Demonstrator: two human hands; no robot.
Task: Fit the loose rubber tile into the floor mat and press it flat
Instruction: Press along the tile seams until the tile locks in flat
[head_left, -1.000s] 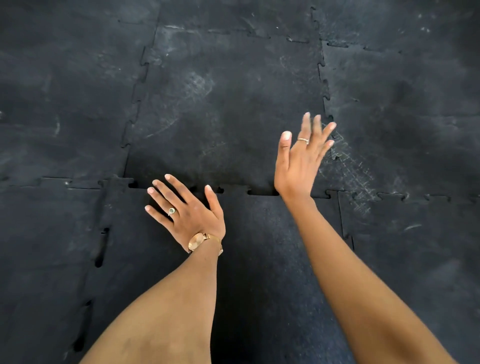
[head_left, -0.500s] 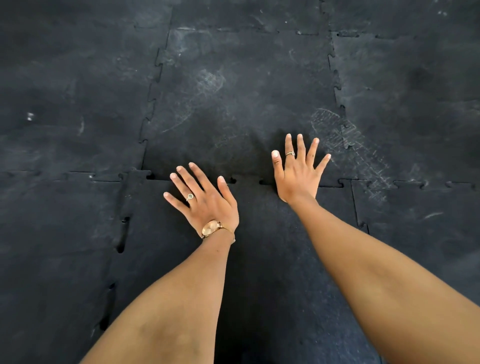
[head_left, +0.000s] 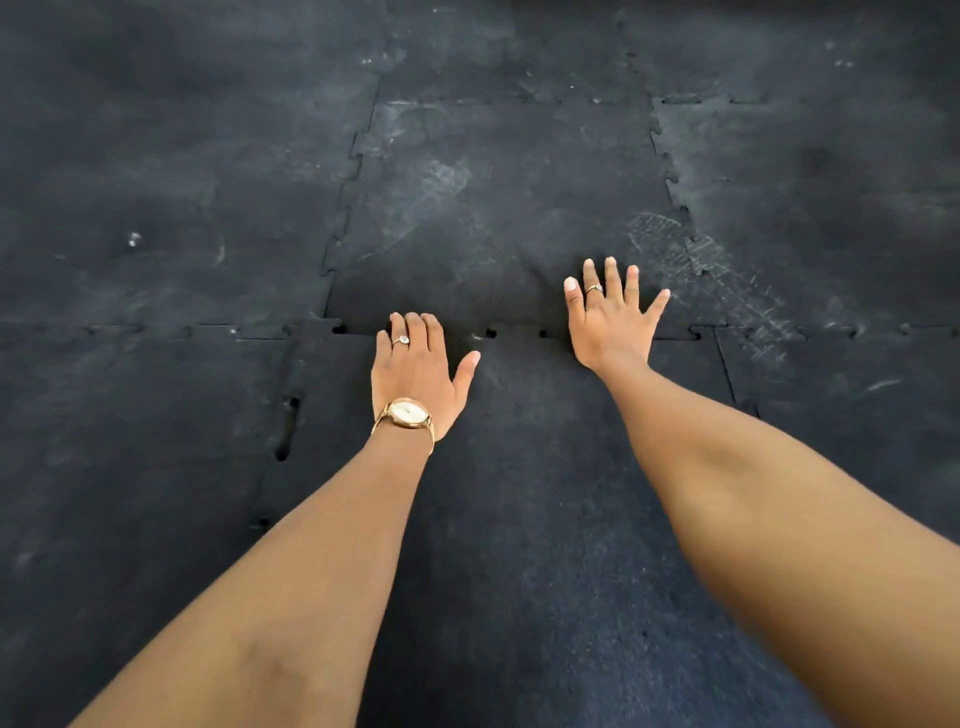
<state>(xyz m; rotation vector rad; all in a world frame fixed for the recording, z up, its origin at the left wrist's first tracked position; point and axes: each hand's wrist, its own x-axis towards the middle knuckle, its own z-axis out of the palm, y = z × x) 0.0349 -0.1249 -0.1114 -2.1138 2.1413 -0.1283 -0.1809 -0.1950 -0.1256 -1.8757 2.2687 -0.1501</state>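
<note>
While both palms bear down, progress: mostly seated, not finished.
Tile: the loose black square rubber tile (head_left: 519, 519) lies in its slot in the black interlocking rubber floor mat (head_left: 156, 208), under both forearms.
Far seam (head_left: 511, 332): small dark gaps show between the tabs.
Left seam (head_left: 285, 426): open slits, not pressed home.
Left hand (head_left: 415, 374): flat just short of the far seam, fingers together, gripping nothing.
Right hand (head_left: 610, 325): flat across the far seam, fingers spread, gripping nothing.
Left to do: judged, pressing both seams flush.
</note>
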